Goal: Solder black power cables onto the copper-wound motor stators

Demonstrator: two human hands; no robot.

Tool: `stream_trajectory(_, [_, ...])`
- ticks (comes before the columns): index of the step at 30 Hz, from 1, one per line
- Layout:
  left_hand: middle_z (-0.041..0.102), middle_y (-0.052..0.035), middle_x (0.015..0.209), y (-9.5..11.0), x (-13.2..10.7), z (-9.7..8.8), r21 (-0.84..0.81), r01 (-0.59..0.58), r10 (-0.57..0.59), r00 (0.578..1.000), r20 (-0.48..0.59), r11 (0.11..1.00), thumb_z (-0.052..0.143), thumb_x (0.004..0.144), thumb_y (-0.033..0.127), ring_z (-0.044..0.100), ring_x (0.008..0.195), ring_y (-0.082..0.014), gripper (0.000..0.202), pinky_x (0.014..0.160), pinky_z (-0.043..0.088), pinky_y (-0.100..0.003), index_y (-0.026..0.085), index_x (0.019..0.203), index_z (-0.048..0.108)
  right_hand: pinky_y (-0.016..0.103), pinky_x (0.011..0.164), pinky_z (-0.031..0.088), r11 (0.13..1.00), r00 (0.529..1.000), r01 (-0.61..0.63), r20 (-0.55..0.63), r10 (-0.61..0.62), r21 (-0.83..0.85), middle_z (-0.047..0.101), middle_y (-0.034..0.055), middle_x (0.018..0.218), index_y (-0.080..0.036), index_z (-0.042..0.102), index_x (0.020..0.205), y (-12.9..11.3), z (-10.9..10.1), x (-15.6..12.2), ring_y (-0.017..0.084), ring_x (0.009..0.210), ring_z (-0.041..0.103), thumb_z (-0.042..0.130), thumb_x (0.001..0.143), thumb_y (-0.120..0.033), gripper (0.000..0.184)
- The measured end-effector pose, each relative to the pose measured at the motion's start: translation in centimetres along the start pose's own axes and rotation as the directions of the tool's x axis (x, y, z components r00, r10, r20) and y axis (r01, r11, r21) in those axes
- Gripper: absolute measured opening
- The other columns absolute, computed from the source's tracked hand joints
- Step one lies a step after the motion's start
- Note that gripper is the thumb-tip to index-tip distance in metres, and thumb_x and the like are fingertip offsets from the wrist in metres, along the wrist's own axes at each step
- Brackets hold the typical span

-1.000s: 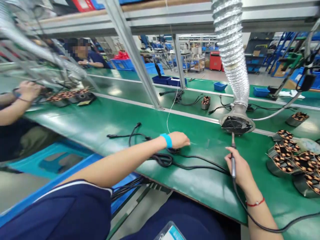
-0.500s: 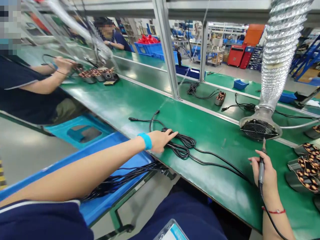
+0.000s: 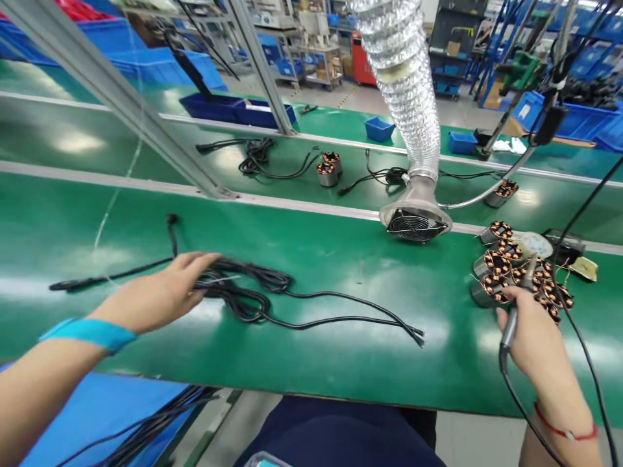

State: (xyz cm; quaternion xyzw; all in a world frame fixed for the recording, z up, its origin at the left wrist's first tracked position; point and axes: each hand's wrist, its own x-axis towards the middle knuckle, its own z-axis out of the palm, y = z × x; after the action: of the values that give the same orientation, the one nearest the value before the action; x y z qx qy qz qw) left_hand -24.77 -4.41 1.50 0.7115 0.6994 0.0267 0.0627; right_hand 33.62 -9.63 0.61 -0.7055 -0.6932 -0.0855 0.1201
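My left hand (image 3: 158,292), with a blue wristband, lies with fingers stretched out on a coiled black cable (image 3: 248,292) that rests on the green bench (image 3: 341,350). The cable's loose ends run right to about the bench's middle. My right hand (image 3: 533,337) is closed round a soldering iron (image 3: 511,327) held upright, its cord trailing down past my wrist. Just beyond the iron's tip sits a cluster of copper-wound stators (image 3: 511,269).
A fume extractor fan (image 3: 415,224) on a silver flexible duct hangs over the bench's far edge. A slanted metal post (image 3: 146,123) stands at the left. More cables and stators lie on the far belt (image 3: 302,159). A blue bin with cables (image 3: 121,415) is below left.
The view has swung right and down. My left hand stays on the cable coil. My right hand with the iron has come close to the stators.
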Motion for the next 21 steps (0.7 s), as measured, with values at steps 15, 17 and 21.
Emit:
stream_trajectory(15, [0.056, -0.0009, 0.069, 13.5, -1.2, -2.7, -0.792, 0.179, 0.061, 0.963, 0.262, 0.584, 0.042, 0.090, 0.047, 0.048, 0.054, -0.0114, 0.039, 0.054, 0.042, -0.025, 0.014, 0.101, 0.060, 0.040, 0.081, 0.045, 0.867, 0.891, 0.451, -0.152, -0.427, 0.210, 0.065, 0.0072, 0.090, -0.021, 0.057, 0.115, -6.0, 4.9, 1.2, 0.023, 0.082, 0.058, 0.044, 0.095, -0.020, 0.024])
stream_trajectory(17, [0.056, -0.0003, 0.074, 16.7, 2.2, -1.6, -0.825, 0.138, 0.195, 0.938, 0.286, 0.549, 0.048, 0.087, 0.044, 0.042, 0.050, -0.0082, 0.041, 0.047, 0.034, -0.021, 0.013, 0.112, 0.057, 0.039, 0.081, 0.047, 0.795, 0.847, 0.532, -0.185, -0.498, 0.292, 0.067, 0.0071, 0.096, -0.022, 0.055, 0.118, -8.0, 5.1, 1.1, 0.023, 0.085, 0.059, 0.045, 0.095, -0.018, 0.025])
stream_trajectory(21, [0.054, 0.0005, 0.077, 22.3, 7.3, 1.6, -0.820, 0.014, 0.374, 0.885, 0.276, 0.573, 0.043, 0.093, 0.036, 0.041, 0.061, -0.0081, 0.033, 0.059, 0.036, -0.021, 0.011, 0.108, 0.058, 0.040, 0.084, 0.051, 0.710, 0.824, 0.562, -0.218, -0.523, 0.424, 0.067, 0.0095, 0.115, -0.023, 0.050, 0.124, -10.7, 5.0, 0.9, 0.023, 0.098, 0.063, 0.048, 0.094, -0.016, 0.030])
